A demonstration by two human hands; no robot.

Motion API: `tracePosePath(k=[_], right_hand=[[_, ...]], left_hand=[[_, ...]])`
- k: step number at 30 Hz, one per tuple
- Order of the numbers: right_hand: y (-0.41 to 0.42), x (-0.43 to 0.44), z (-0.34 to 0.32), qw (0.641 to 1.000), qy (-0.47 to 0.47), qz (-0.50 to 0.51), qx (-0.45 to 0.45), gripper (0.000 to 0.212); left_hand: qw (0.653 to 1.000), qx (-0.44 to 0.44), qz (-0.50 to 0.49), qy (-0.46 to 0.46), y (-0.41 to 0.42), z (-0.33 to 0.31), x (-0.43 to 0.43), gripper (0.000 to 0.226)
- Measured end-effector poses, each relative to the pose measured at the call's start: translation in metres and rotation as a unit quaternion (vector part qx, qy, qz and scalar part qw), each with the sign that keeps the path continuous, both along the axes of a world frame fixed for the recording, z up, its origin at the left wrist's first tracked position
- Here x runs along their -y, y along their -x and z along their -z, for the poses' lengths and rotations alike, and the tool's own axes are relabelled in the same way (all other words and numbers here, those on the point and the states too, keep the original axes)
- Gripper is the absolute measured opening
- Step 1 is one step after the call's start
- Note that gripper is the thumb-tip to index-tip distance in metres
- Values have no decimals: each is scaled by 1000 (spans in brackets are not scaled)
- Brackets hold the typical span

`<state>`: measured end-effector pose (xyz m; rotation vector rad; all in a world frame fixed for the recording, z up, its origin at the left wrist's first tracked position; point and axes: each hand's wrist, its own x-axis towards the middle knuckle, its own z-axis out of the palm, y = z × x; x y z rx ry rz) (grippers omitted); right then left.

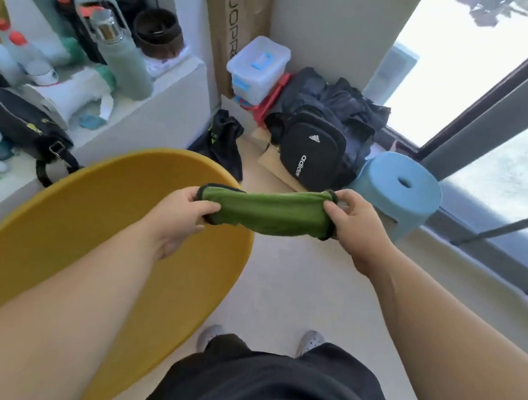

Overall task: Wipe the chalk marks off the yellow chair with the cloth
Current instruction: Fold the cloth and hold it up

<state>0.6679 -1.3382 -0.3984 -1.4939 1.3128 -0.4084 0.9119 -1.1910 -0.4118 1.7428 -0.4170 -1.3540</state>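
We count one green cloth [267, 212], one yellow chair [74, 256], two grips. Both hold the cloth: left grip [180, 217] pinches its left end, right grip [355, 228] its right end, cloth bunched and stretched between them. Chair lies below and left of the left grip, partly hidden by that forearm, cut off at frame bottom; surface too blurred to read. Beyond the right grip: one blue stool [399, 186], one black backpack [311, 152] on pale floor [293, 291], window [485, 62] further right. Cluttered table [168, 98] beyond the left grip.
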Motion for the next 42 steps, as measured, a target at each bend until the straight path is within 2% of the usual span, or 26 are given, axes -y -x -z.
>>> tracePosePath(k=[3, 5, 6, 8, 10, 11, 14, 15, 17, 19, 21, 23, 24, 26, 28, 30, 32, 34, 38, 42], right_hand=[[37, 16, 8, 996, -15, 87, 18, 11], [66, 32, 14, 992, -18, 126, 20, 12], [82, 43, 18, 991, -17, 134, 18, 10], [113, 65, 21, 990, -25, 137, 29, 14], [146, 89, 22, 990, -43, 125, 49, 23], [163, 103, 22, 991, -43, 116, 48, 25], [214, 141, 21, 996, -8, 88, 20, 26], [230, 153, 20, 997, 0, 78, 12, 21], [257, 174, 15, 999, -2, 42, 5, 16], [278, 195, 11, 1000, 7, -16, -23, 41], [291, 216, 15, 986, 62, -89, -128, 52], [300, 237, 24, 953, 127, -157, -228, 43], [304, 248, 28, 940, 146, -177, -253, 34], [313, 270, 36, 939, 149, -174, -257, 18], [324, 293, 45, 972, 80, -112, -191, 9], [330, 314, 49, 997, -58, -7, -56, 8], [331, 336, 54, 985, -147, 82, 44, 9], [325, 360, 61, 976, -155, 141, 64, 12], [302, 402, 81, 960, -86, 263, -35, 8], [272, 433, 100, 963, -27, 252, -89, 5]], left_hand=[[999, 33, -37, -14, 38, 6, 34, 27], [998, 42, -42, -25, 63, 8, 57, 50], [999, 42, -21, -20, 78, 8, 69, 61], [995, 75, 66, 0, 113, 4, 92, 65], [972, 176, 154, 4, 151, 3, 118, 59], [949, 249, 191, -3, 169, 2, 131, 55], [851, 447, 275, 10, 218, 4, 172, 39], [832, 478, 279, 20, 232, 5, 185, 34], [819, 508, 265, 30, 253, 3, 210, 23], [809, 527, 258, 29, 264, 0, 233, 14], [804, 535, 257, 35, 268, -1, 255, 9], [811, 523, 257, 54, 271, 0, 277, 11], [828, 498, 250, 57, 273, 1, 287, 12], [898, 388, 204, 46, 276, 4, 309, 13], [965, 226, 132, 29, 279, 11, 331, 15], [992, 104, 69, 28, 281, 22, 358, 20], [999, 26, 32, 25, 285, 38, 389, 23], [999, -12, 31, 3, 292, 55, 426, 24], [995, -56, 61, -48, 306, 85, 495, 20], [993, -63, 83, -56, 329, 97, 556, 17]])
